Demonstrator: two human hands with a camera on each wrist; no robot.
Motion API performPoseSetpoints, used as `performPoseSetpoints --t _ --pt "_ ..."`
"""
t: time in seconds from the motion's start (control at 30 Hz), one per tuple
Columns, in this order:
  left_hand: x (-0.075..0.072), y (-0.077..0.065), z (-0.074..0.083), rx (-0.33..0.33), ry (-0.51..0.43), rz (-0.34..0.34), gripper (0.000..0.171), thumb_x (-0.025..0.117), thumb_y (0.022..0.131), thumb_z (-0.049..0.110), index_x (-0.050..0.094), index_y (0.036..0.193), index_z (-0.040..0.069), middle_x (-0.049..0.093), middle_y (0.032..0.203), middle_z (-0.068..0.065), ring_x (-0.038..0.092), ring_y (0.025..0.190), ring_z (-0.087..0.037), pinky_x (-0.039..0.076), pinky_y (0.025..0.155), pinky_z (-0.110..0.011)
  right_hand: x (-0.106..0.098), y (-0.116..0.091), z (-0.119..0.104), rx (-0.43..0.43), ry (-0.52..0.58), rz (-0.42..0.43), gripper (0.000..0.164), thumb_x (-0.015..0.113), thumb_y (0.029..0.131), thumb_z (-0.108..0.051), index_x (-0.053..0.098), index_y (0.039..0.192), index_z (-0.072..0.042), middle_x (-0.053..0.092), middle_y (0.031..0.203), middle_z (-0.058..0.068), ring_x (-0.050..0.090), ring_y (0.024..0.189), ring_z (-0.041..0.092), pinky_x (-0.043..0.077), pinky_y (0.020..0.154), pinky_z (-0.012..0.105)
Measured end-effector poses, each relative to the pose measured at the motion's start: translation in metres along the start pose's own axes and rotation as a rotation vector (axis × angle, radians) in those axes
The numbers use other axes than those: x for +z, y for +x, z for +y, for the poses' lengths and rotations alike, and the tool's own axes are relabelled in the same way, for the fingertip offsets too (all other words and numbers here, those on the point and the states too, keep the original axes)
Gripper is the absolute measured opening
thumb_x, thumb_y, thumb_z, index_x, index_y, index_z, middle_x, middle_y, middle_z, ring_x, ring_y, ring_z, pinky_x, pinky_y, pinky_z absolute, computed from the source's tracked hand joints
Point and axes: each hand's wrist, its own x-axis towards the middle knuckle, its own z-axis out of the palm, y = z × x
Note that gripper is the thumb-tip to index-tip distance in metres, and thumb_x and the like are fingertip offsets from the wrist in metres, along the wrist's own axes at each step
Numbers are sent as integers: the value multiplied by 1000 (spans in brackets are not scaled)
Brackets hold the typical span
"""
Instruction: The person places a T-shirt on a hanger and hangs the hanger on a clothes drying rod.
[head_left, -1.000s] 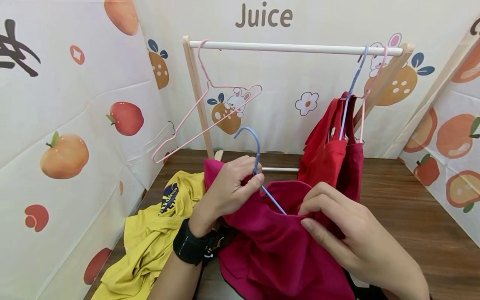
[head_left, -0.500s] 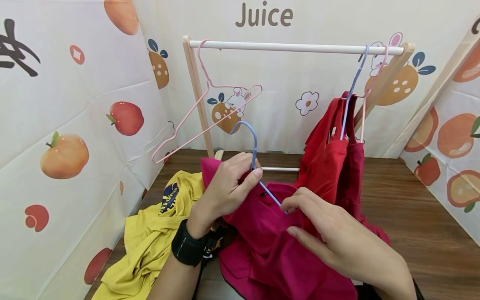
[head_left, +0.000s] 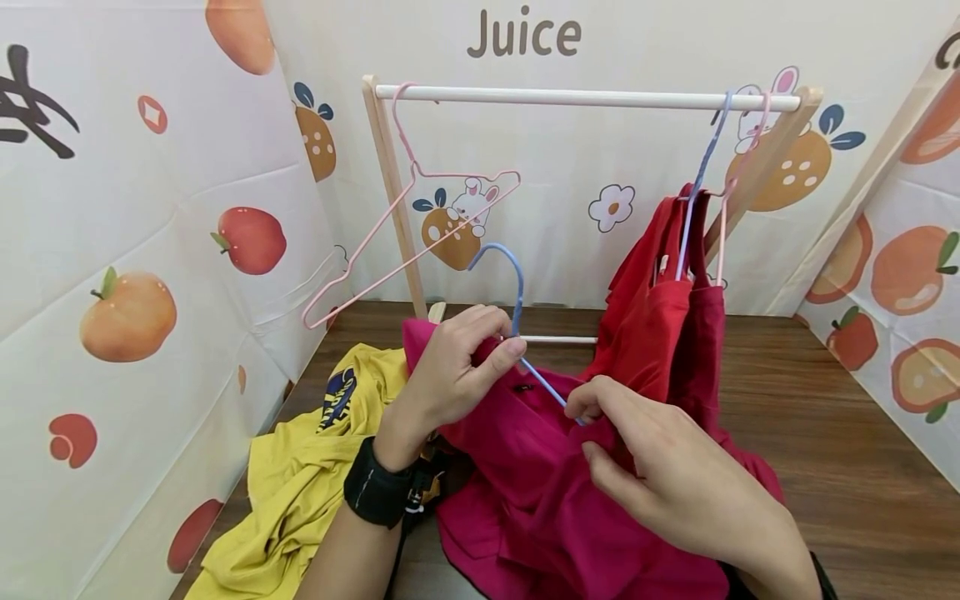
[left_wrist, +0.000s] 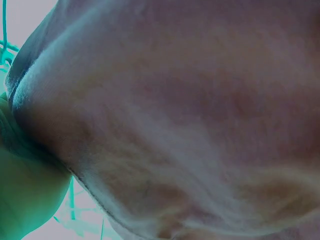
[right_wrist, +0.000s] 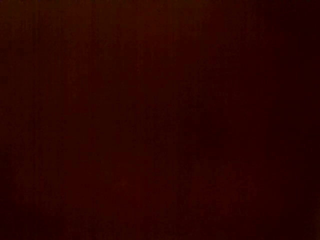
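My left hand holds the neck of a blue clothes hanger, its hook standing up above the thumb. Draped below both hands is a magenta shirt, and one arm of the hanger slants down into its neck opening. At the end of that visible arm, my right hand pinches the shirt's edge between thumb and fingers. The hanger's other arm is hidden behind the left hand and cloth. Close-up cloth fills most of the left wrist view, in distorted colours; the right wrist view is nearly black.
A clothes rack with a white rail stands behind. A bare pink hanger hangs at its left end; red garments hang at its right on blue and pink hangers. A yellow shirt lies crumpled on the wooden table at left.
My right hand has moved left along the shirt's neck opening to the hanger's arm and now pinches cloth there. The left hand and hanger have barely moved.
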Motion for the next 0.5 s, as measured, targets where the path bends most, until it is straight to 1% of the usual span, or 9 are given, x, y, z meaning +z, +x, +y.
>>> performPoseSetpoints --t 0.07,0.17,0.33,0.5 --pt "-1 0 -4 -14 8 6 52 38 105 59 62 84 17 56 78 7 51 79 -7 41 67 -27 -1 -1 0 15 1 1 46 71 79 5 57 115 -21 59 97 -17 40 63 -9 38 62 7" --pt "-3 0 -7 -33 28 18 59 35 103 66 64 84 18 58 77 8 52 77 -6 40 68 -29 -4 -2 0 24 -9 7 46 70 79 6 57 113 -22 56 92 -18 37 60 -9 36 60 6" --pt "-8 0 -12 -68 71 38 64 31 101 71 63 83 19 58 76 8 51 77 -7 38 73 -32 -8 -4 0 26 -31 22 44 68 77 7 58 110 -21 52 86 -21 35 59 -9 34 59 6" --pt "-11 -1 -17 -72 56 57 64 33 101 72 62 80 18 55 73 6 50 74 -9 39 67 -30 -11 -7 0 24 -40 29 45 67 76 7 58 110 -22 48 81 -22 36 59 -10 33 59 6"
